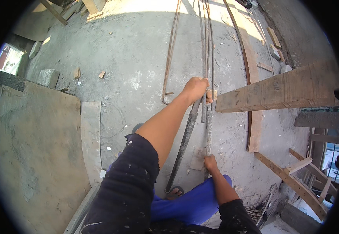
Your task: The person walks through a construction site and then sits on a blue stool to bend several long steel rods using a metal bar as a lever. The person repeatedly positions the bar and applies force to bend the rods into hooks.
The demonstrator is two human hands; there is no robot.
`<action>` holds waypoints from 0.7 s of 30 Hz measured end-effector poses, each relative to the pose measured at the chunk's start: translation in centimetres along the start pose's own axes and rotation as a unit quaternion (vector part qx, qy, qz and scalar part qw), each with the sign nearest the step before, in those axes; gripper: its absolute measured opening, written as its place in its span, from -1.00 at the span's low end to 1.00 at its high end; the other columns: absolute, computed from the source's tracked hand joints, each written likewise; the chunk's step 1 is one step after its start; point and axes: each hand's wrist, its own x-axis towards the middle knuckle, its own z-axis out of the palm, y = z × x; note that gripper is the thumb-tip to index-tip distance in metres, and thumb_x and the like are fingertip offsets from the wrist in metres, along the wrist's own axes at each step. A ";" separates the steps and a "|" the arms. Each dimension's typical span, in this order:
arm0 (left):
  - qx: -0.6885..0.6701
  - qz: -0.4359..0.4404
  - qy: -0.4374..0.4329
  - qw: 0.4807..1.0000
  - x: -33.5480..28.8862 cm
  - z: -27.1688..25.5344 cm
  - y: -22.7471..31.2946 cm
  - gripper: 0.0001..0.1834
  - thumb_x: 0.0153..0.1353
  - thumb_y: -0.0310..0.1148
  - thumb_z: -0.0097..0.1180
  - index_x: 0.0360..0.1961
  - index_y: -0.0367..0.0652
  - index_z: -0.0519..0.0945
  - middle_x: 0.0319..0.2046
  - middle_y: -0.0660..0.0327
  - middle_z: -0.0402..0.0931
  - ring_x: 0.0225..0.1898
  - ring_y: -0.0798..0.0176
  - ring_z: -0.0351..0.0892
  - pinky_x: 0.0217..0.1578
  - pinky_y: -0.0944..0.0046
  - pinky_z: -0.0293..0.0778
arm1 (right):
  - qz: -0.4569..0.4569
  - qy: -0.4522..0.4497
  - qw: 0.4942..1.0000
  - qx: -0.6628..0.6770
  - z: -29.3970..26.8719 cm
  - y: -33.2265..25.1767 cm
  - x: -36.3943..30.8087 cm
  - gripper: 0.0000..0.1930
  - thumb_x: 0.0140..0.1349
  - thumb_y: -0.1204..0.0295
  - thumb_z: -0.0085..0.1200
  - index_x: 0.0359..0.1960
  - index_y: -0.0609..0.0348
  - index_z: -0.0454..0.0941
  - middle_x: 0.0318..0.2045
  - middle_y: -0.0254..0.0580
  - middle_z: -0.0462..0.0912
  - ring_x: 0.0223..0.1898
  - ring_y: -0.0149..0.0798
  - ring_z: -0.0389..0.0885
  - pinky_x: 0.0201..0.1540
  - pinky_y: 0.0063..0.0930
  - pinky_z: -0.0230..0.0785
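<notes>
My left hand is closed, with its arm reaching forward. From under it a thick dark metal bar slants down toward my sandaled foot. The thin steel rebars run beneath the same fingers, and I cannot tell whether the grip takes these in too. Nearer me, my right hand is wrapped round a pale, crusted metal bar, which lies roughly in line with the rebars. A flat piece of board rests on the floor beside that hand.
Another rebar with a hooked end lies further left. A wooden beam juts in from the right, above a long plank. Plywood sheeting fills the left. Wood offcuts and a concrete block sit on the dusty floor. A wooden frame stands lower right.
</notes>
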 end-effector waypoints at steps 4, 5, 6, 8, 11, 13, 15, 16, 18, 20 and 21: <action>0.014 0.007 -0.003 1.000 0.4 0.3 -0.3 -0.66 0.52 -0.22 -0.20 -0.03 -0.33 0.42 -0.51 0.06 0.55 -0.51 0.11 0.66 -0.30 0.08 0.68 | -0.063 0.104 0.992 0.031 -0.4 -1.2 -3.5 -0.55 0.29 0.22 0.13 0.02 0.35 0.38 -0.34 0.06 0.59 -0.38 -0.09 0.63 -0.45 -0.18 0.51; 0.023 0.005 0.000 1.000 0.5 0.5 -0.3 -0.65 0.52 -0.21 -0.20 -0.04 -0.33 0.43 -0.52 0.06 0.56 -0.52 0.11 0.66 -0.31 0.08 0.68 | -0.074 0.136 0.988 -0.018 -0.6 -1.9 -4.7 -0.61 0.31 0.26 0.15 -0.03 0.30 0.37 -0.45 -0.15 0.57 -0.48 -0.25 0.58 -0.57 -0.23 0.45; 0.030 0.002 0.002 1.000 0.7 0.7 -0.3 -0.64 0.52 -0.21 -0.20 -0.05 -0.34 0.44 -0.52 0.06 0.56 -0.53 0.11 0.65 -0.33 0.08 0.68 | -0.084 0.097 0.991 0.048 -1.3 -2.9 -5.8 -0.63 0.32 0.27 0.15 -0.04 0.29 0.38 -0.47 -0.19 0.54 -0.51 -0.29 0.55 -0.58 -0.28 0.44; 0.037 0.000 0.004 0.999 0.9 1.2 -0.3 -0.62 0.52 -0.19 -0.20 -0.07 -0.36 0.45 -0.53 0.06 0.56 -0.54 0.10 0.65 -0.34 0.09 0.66 | -0.023 -0.007 0.985 0.172 -3.4 -5.4 -7.4 -0.68 0.34 0.29 0.15 -0.06 0.27 0.41 -0.49 -0.28 0.49 -0.57 -0.38 0.47 -0.59 -0.39 0.42; 0.045 0.002 0.006 0.999 0.9 1.7 -0.1 -0.58 0.52 -0.17 -0.19 -0.09 -0.40 0.46 -0.55 0.05 0.55 -0.55 0.13 0.66 -0.33 0.14 0.61 | 0.038 -0.061 0.964 0.258 -6.4 -9.9 -9.3 -0.75 0.39 0.30 0.10 -0.09 0.23 0.47 -0.47 -0.31 0.49 -0.61 -0.46 0.41 -0.64 -0.52 0.35; 0.058 -0.006 0.020 0.998 0.6 1.7 0.1 -0.56 0.52 -0.15 -0.19 -0.10 -0.42 0.47 -0.57 0.05 0.55 -0.56 0.16 0.66 -0.32 0.17 0.57 | 0.082 -0.106 0.947 0.292 -9.1 -12.4 -10.5 -0.78 0.39 0.30 0.10 -0.12 0.20 0.49 -0.47 -0.32 0.49 -0.62 -0.48 0.39 -0.65 -0.54 0.32; 0.053 -0.016 0.039 0.998 0.4 1.6 0.3 -0.55 0.52 -0.14 -0.19 -0.11 -0.42 0.48 -0.59 0.07 0.54 -0.57 0.17 0.66 -0.30 0.19 0.53 | 0.121 -0.145 0.930 0.316 -11.9 -14.5 -12.2 -0.82 0.38 0.32 0.13 -0.18 0.16 0.49 -0.50 -0.34 0.47 -0.61 -0.49 0.38 -0.63 -0.52 0.32; 0.050 -0.022 0.048 0.997 0.4 1.6 0.3 -0.54 0.52 -0.14 -0.19 -0.12 -0.42 0.49 -0.61 0.08 0.54 -0.58 0.18 0.66 -0.30 0.20 0.52 | 0.115 -0.157 0.934 0.299 -13.2 -15.2 -13.5 -0.80 0.38 0.31 0.13 -0.18 0.17 0.48 -0.51 -0.34 0.48 -0.61 -0.49 0.39 -0.62 -0.52 0.32; 0.090 -0.019 0.050 0.995 0.5 1.6 0.4 -0.54 0.52 -0.13 -0.19 -0.14 -0.40 0.50 -0.62 0.09 0.56 -0.55 0.16 0.67 -0.28 0.19 0.52 | 0.107 -0.177 0.943 0.260 -15.7 -16.6 -16.4 -0.78 0.39 0.28 0.13 -0.19 0.18 0.47 -0.51 -0.35 0.48 -0.61 -0.48 0.39 -0.62 -0.53 0.33; 0.139 -0.028 0.053 0.989 0.7 1.8 0.5 -0.55 0.52 -0.12 -0.19 -0.16 -0.37 0.50 -0.62 0.10 0.58 -0.52 0.14 0.68 -0.26 0.17 0.52 | 0.108 -0.160 0.943 0.271 -17.7 -17.8 -20.2 -0.76 0.40 0.26 0.13 -0.19 0.20 0.47 -0.51 -0.33 0.51 -0.61 -0.48 0.41 -0.61 -0.52 0.33; 0.167 -0.038 0.053 0.984 0.9 2.0 0.5 -0.56 0.51 -0.12 -0.19 -0.17 -0.35 0.50 -0.61 0.09 0.59 -0.50 0.14 0.69 -0.24 0.17 0.52 | 0.109 -0.148 0.944 0.275 -18.6 -18.3 -22.2 -0.75 0.41 0.25 0.13 -0.19 0.20 0.46 -0.50 -0.33 0.52 -0.61 -0.48 0.41 -0.61 -0.52 0.33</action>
